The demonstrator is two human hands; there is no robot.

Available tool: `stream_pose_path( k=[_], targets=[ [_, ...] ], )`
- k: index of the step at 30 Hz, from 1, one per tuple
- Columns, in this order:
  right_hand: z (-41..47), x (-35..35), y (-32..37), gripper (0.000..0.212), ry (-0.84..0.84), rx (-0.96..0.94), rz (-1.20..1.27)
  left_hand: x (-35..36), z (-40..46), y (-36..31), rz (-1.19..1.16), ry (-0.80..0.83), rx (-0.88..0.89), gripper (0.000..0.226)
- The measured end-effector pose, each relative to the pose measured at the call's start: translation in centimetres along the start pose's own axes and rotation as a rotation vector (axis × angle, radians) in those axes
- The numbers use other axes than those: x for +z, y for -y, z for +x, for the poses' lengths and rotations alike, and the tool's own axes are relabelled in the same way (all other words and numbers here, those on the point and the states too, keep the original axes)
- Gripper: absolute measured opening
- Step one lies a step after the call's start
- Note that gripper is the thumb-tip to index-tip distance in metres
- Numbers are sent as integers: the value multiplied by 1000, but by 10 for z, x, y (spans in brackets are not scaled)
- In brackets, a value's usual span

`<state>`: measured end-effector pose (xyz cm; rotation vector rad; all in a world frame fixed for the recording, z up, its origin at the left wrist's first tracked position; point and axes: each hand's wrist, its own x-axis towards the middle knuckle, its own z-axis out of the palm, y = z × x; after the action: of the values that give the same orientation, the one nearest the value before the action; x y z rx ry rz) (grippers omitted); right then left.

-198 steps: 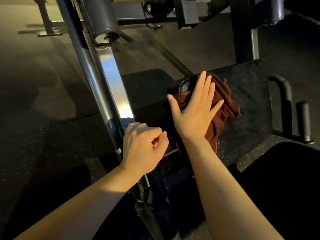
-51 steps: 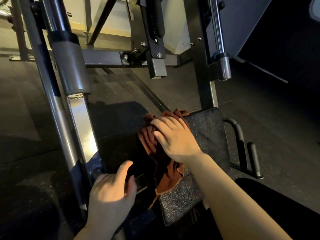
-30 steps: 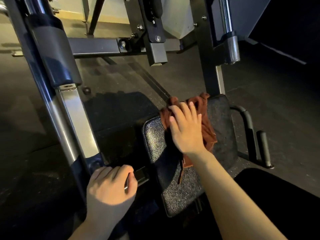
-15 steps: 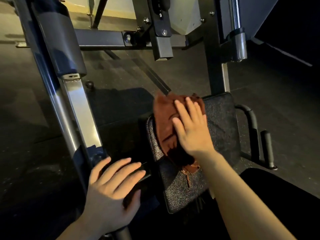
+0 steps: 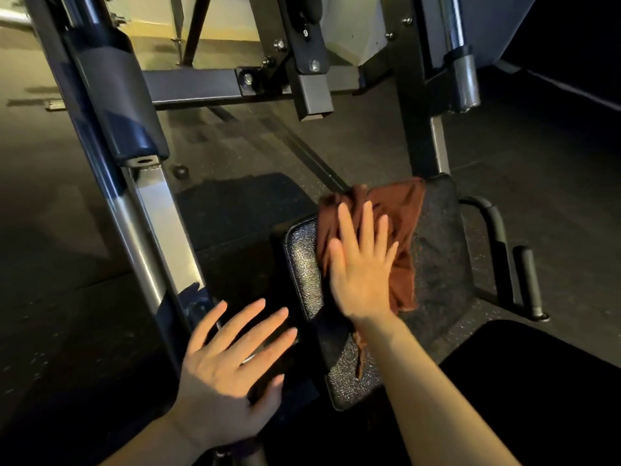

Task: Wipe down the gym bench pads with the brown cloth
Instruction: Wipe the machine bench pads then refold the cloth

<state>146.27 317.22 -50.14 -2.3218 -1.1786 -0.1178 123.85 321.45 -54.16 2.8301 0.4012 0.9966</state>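
The right hand [image 5: 361, 274] presses the brown cloth [image 5: 400, 223] flat on the bench [image 5: 443, 264] pad, fingers [image 5: 347, 227] straight; left hand [image 5: 228, 371] spread, holding nothing.

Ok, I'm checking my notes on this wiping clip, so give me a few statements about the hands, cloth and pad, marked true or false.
1. The right hand presses the brown cloth flat against the pad. True.
2. The left hand grips the cloth too. False: it is spread open beside the pad, holding nothing.
3. The cloth covers the whole pad. False: only its upper part; the lower pad is bare.
4. A black handle sits right of the pad. True.
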Motion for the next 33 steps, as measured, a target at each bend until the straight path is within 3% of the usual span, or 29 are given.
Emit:
stream_pose_path(
  k=[6, 10, 17, 22, 28, 33],
  targets=[
    [-69, 10, 2, 56, 63, -188, -63, -9, -2, 19, 59, 204, 237, 59],
    [-64, 9, 8, 57, 73, -181, -24, -7, 0, 12, 57, 176, 181, 57],
    [3, -7, 14, 59, 25, -393, -82, -4, -10, 3, 15, 61, 37, 50],
    [74, -15, -32, 41, -294, -325, -24, 0, -9, 10, 81, 74, 94, 56],
    [125, -30, -108, 55, -288, -234, -108, 3, -8, 12, 101, 42, 114, 57],
    [96, -13, -76, 58, -302, -26, -51, 4, -11, 13, 66, 37, 101, 46]
  ],
)
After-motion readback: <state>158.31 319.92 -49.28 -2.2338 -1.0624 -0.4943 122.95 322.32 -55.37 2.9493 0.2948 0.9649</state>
